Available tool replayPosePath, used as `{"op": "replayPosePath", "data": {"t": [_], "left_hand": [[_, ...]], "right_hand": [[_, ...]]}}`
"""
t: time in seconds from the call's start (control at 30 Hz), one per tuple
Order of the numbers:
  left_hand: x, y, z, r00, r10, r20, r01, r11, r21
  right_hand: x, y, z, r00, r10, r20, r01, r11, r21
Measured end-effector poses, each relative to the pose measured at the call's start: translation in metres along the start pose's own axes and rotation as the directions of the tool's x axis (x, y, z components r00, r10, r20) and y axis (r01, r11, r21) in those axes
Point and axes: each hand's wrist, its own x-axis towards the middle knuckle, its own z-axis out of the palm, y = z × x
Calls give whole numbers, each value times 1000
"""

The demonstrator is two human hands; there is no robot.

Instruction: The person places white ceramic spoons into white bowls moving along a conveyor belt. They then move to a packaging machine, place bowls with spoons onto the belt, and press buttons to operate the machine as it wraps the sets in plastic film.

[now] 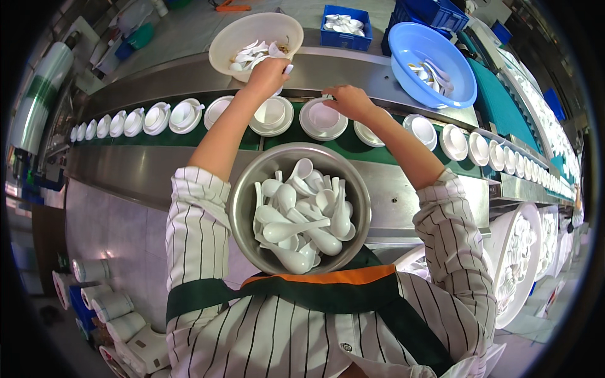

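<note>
My left hand (270,74) is closed around a white spoon (288,69), and only the ends show past my fingers. It hovers over the far side of a white bowl on a plate (270,115). My right hand (349,100) reaches over the far rim of the neighbouring bowl and plate (324,118). Its fingers are bent and spread, and whether the fingertips hold anything is hidden. Both sets stand on a green conveyor belt (302,134). Close to my body, a steel basin (242,236) is heaped with white spoons (288,201).
Beyond the belt, a cream basin (222,47) and a blue basin (401,56) hold spoons. Behind them sits a blue crate of spoons (345,26). More bowl-and-plate sets (186,115) line the belt both ways. Large white tubs (517,260) of tableware stand at right.
</note>
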Motion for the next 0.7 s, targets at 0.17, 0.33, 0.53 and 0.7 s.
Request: {"op": "replayPosePath", "data": {"t": [0.17, 0.33, 0.53, 0.7], "left_hand": [[-28, -43, 33, 977, -54, 208, 44, 998, 51], [-43, -51, 33, 999, 31, -10, -29, 989, 142], [-73, 56, -42, 923, -28, 385, 112, 974, -197], [-143, 103, -18, 797, 319, 513, -241, 947, -215]], "right_hand": [[-27, -72, -59, 970, -228, 82, 193, 933, 303], [-89, -120, -83, 741, -461, 488, 387, 887, 252], [-95, -77, -97, 965, -117, 233, -144, 508, 849], [-29, -5, -84, 962, 266, 66, -210, 560, 802]]}}
